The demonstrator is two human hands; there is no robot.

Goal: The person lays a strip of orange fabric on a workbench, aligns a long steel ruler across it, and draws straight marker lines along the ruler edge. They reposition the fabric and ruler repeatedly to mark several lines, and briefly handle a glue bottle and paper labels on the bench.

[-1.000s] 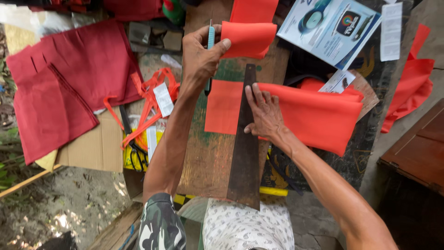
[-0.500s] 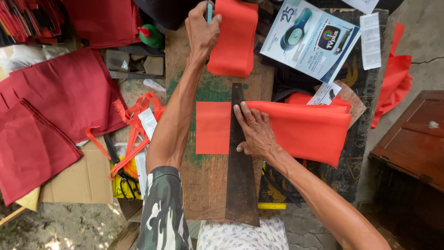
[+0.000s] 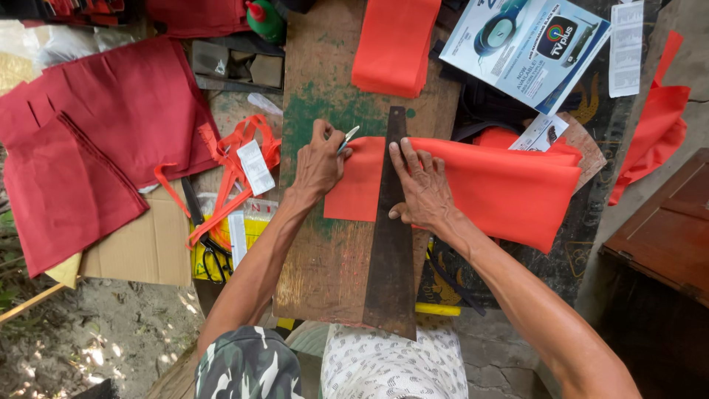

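A: Starting at the left, what's the texture there?
B: Dark red cloth pieces [image 3: 96, 140], matte, soft, cut into flaps, lying over flat brown cardboard [image 3: 144, 247]. Just right of them, a tangle of orange straps [image 3: 233, 166] with a white tag.

A: Middle?
B: Worn wooden board [image 3: 325, 251], rough grain, green paint stain at its far part. A folded orange stack [image 3: 391, 44] sits at the far end. A long dark straightedge [image 3: 391, 251], tapered, rusty-looking metal, lies near-to-far across the board.

A: Left hand?
B: Left hand [image 3: 319, 161] curled tight around a small blade [image 3: 347, 138], thin and silvery, tip at the far edge of the orange fabric sheet [image 3: 509, 188], just left of the straightedge.

A: Right hand?
B: Right hand [image 3: 422, 188] flat, fingers spread, pressing the straightedge down onto the sheet. Holding nothing, just pinning.

A: Sheet position?
B: On the board under the straightedge, smooth non-woven look, most of it hanging off to the right.

A: Far right?
B: Glossy printed box [image 3: 528, 48], orange scraps [image 3: 653, 129], brown wooden furniture [image 3: 657, 236].
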